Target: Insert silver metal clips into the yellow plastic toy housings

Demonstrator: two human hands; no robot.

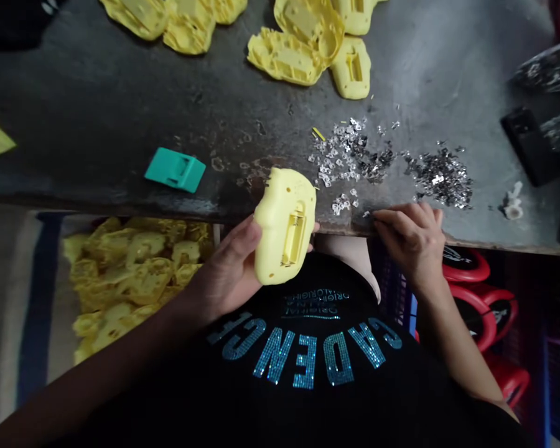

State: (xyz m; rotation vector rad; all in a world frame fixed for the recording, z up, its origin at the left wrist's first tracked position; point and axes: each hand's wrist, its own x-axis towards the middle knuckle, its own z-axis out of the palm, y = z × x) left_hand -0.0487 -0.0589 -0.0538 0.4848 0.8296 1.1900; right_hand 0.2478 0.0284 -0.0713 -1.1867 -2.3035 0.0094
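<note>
My left hand (236, 261) is closed around a pale yellow plastic housing (273, 233), held in front of the table edge. Its outer face is toward me and shows an oblong battery compartment with small metal pieces at the ends. My right hand (413, 233) rests at the table edge, fingers bent and pressed together. A small silver metal contact (366, 213) is right by its fingertips; whether they pinch anything is hidden. Beyond that hand are a pile of dark metal contacts (443, 177) and a scatter of flat silver contacts (338, 155).
A green plastic block (175, 169) lies on the metal table (121, 112) at left. Several yellow housing halves (284, 56) sit at the back. A black phone-like object (527, 144) and a white part (513, 202) are at right. Below left stands a heap of yellow shells (140, 261).
</note>
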